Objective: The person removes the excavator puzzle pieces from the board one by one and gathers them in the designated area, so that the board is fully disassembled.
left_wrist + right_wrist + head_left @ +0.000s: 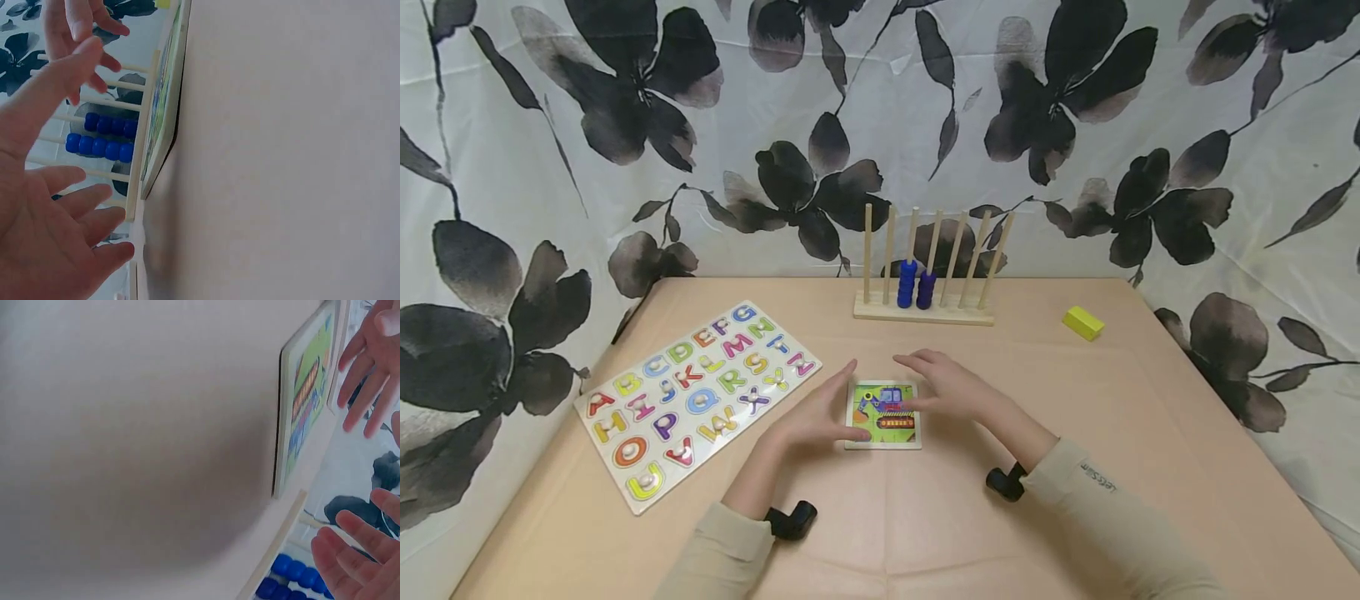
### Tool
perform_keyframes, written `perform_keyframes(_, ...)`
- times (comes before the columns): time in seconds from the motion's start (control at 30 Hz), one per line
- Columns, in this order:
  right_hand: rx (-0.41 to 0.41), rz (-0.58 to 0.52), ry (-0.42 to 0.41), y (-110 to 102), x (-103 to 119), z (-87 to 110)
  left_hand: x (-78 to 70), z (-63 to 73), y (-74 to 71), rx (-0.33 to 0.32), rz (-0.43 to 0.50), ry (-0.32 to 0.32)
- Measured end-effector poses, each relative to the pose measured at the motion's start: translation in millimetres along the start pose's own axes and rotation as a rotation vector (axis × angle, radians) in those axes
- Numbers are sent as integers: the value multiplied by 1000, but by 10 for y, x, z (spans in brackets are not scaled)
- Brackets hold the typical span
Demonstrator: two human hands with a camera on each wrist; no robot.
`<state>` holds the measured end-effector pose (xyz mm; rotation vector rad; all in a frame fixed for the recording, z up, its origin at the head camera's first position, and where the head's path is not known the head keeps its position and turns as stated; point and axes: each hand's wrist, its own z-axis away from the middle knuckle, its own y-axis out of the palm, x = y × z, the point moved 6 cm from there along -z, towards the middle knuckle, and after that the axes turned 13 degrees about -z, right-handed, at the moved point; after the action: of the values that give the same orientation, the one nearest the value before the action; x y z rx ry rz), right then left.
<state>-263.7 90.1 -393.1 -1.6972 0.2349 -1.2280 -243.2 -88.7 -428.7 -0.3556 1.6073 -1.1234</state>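
A small square picture puzzle with a digger on a green ground lies flat on the table. My left hand hovers at its left side, thumb over the lower left part of the picture. Opposite it, my right hand hovers at the upper right, a fingertip overlapping the picture's right edge. Both hands have their fingers spread and hold nothing. The left wrist view shows the left palm raised above the table beside the puzzle's edge. In the right wrist view, the right fingers are likewise raised and apart.
An alphabet board with colourful knobbed letters lies slanted at the left. Behind the puzzle stands a wooden peg rack with blue beads and purple beads on two pegs. A yellow block sits at the back right.
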Motion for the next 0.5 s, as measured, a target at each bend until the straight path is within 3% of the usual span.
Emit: perform_keyframes(0.5, 82, -29, 22, 306, 88, -303, 98, -29, 61, 43, 1, -93)
